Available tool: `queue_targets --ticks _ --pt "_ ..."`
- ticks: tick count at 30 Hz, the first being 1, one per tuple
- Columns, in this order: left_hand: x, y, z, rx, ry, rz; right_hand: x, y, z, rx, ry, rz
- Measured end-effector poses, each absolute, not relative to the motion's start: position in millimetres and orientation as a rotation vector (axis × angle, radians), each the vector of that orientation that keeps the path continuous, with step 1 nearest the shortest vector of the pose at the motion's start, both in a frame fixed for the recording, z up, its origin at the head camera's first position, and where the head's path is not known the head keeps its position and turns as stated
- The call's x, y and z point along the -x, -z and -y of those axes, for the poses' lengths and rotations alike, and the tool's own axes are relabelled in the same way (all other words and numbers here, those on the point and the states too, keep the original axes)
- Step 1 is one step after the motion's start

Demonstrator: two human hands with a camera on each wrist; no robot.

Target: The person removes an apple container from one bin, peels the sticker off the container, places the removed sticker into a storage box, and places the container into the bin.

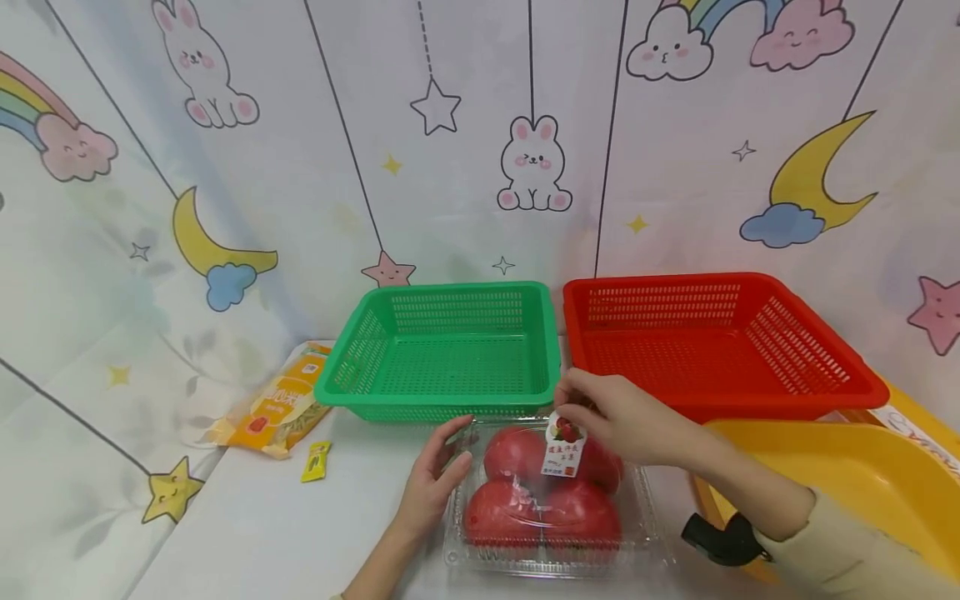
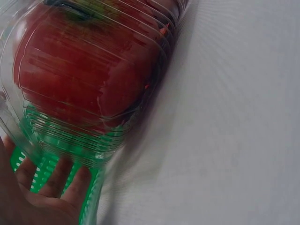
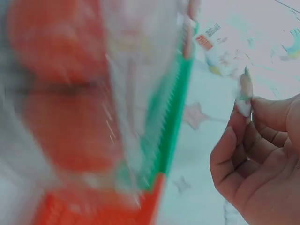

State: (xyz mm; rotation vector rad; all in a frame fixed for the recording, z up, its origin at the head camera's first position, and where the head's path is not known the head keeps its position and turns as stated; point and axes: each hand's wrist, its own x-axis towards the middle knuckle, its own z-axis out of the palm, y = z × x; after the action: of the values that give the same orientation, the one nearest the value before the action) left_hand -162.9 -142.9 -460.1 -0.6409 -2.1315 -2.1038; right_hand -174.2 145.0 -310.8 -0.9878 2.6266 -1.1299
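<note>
A clear plastic clamshell box (image 1: 557,557) holding several large red tomatoes (image 1: 501,510) lies on the table in front of me. My left hand (image 1: 433,479) rests at its back left corner, thumb over the lid and fingers at the side. In the left wrist view those fingers (image 2: 77,187) are extended at the end of the box. Over the lid, my right hand (image 1: 626,421) pinches the top of a white paper label (image 1: 561,461) with a red fruit picture. The right wrist view shows the label edge-on between thumb and fingertips.
Behind the box stand a green basket (image 1: 438,410) and a red basket (image 1: 720,404). A yellow tub (image 1: 847,467) is at the right, a black object (image 1: 720,537) before it. On the left lie an orange food bag (image 1: 281,404) and a small yellow packet (image 1: 316,462).
</note>
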Motion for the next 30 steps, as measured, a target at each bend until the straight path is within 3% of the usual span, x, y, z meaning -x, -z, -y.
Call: queue_targets --ticks 10,22,30 --pt "161.0 460.3 144.2 0.609 2.102 2.138 168.8 297.1 -233.8 0.735 1.152 -2.638" --pt "161.9 461.8 142.1 0.616 2.120 2.139 167.6 338.5 -346.8 0.487 0.910 -2.644" --pt "161.3 459.9 141.9 0.589 2.131 2.150 172.2 371.9 -374.7 0.495 0.889 -2.534"
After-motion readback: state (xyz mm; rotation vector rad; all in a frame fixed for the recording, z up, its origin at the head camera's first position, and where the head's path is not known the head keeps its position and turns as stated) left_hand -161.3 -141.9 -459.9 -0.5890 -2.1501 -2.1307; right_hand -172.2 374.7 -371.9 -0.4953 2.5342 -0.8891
